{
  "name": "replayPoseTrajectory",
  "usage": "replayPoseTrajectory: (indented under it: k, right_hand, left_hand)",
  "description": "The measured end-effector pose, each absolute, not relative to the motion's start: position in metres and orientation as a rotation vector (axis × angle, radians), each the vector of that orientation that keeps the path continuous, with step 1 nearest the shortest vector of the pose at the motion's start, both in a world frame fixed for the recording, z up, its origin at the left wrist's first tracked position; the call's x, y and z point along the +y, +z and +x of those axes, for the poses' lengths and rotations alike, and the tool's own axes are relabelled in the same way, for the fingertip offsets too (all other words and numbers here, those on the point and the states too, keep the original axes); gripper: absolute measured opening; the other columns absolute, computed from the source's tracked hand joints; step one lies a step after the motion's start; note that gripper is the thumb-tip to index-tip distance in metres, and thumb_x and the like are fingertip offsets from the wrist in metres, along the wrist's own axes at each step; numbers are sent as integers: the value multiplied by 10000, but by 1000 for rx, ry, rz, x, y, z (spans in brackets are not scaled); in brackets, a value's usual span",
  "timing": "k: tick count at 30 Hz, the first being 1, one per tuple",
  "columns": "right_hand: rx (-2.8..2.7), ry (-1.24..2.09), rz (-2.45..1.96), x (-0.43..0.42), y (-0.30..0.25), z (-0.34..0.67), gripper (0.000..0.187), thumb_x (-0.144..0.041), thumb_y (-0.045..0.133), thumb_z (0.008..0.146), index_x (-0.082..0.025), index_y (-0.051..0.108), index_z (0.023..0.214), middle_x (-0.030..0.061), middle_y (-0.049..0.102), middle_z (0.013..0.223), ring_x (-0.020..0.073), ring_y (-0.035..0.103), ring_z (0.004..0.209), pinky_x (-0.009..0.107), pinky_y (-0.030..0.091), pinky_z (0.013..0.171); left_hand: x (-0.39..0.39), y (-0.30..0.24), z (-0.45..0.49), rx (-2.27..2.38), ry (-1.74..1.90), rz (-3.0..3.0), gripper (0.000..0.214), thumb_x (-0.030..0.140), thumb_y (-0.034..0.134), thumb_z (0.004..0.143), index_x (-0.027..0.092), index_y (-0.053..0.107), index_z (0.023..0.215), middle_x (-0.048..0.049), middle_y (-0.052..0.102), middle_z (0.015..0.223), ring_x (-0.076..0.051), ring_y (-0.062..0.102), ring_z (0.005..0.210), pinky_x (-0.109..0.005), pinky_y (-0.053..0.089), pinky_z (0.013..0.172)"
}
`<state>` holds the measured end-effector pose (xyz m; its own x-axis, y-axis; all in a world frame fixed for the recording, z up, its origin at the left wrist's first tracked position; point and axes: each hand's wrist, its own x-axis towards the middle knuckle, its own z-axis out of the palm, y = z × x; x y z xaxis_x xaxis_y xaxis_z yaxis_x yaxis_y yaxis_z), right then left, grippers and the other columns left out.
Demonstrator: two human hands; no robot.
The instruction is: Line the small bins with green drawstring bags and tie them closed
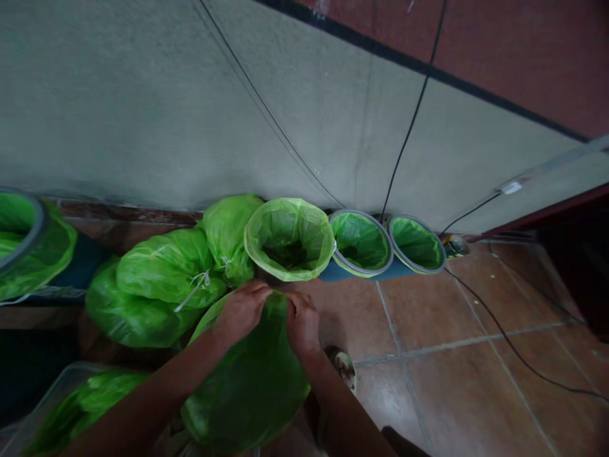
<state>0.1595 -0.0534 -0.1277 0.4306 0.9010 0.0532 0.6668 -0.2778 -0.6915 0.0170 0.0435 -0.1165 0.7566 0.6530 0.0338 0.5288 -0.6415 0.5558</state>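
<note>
My left hand (243,311) and my right hand (303,324) are close together at the far edge of a green plastic bag (247,381), fingers closed on it. The bag looks puffed out below my forearms; what is inside cannot be made out. Just beyond my hands stands a bin (310,274) lined with a pale green bag, some dark matter at its bottom. Tied green bags (164,260) lie in a heap to the left, closed with white strings.
Two lined bins with grey rims, a nearer one (364,270) and a farther one (445,254), stand along the wall. Another lined bin (38,222) is at far left. A clear tub (61,374) holds green plastic at lower left. A black cable (504,349) crosses the tiles.
</note>
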Motion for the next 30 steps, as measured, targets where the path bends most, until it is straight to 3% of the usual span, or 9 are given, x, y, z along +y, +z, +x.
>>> replayPoseTrajectory:
  k: [6,10,13,17,23,27,30]
  right_hand:
    - [-1350,569,-2244,-49,-148,159,332,-119,448,867,-184,653,1120,104,718,987,223,660,904,319,476,806]
    - [-1418,577,-2352,-49,-148,167,275,-122,470,833,-175,674,1010,107,718,837,227,665,749,302,461,674]
    - [-1368,602,-2365,-57,-145,174,253,-127,456,830,-178,671,953,85,712,785,210,661,709,274,434,626]
    - [-1037,589,-2534,-97,-147,177,290,-211,444,868,-151,650,1064,114,715,819,235,672,748,289,443,639]
    - [-861,529,-2512,-145,-137,172,728,-446,625,784,-97,418,1389,215,617,1224,325,619,1083,409,500,842]
    - [-1241,383,-2224,-98,-118,180,392,-374,408,944,-155,604,1203,142,641,1218,250,574,1168,416,439,1000]
    - [-1441,470,-2133,-51,-117,183,332,-300,399,968,-175,658,1133,101,700,1117,200,628,1076,341,461,976]
  left_hand:
    - [52,-137,18,970,160,2419,369,153,384,909,205,648,1162,-100,687,1159,-232,621,1104,-365,471,972]
    - [55,-137,17,1016,43,2434,386,176,389,912,194,616,1224,-118,669,1212,-253,645,1066,-390,484,942]
    - [54,-127,14,1065,22,2472,445,166,470,864,172,554,1301,-130,642,1255,-278,616,1113,-434,448,986]
    - [55,-110,-9,1174,229,2383,580,266,594,813,169,475,1372,-125,578,1344,-289,549,1207,-434,399,1055]
    - [60,-107,-43,1546,302,1958,526,457,457,884,146,548,1298,-106,647,1239,-238,638,1053,-355,482,950]
    - [64,-109,-23,1503,165,1934,447,409,352,939,145,665,1118,-106,702,1119,-228,653,1018,-337,483,921]
    - [67,-112,-2,1379,-5,1917,490,395,285,969,147,707,970,-110,731,964,-226,675,896,-345,504,832]
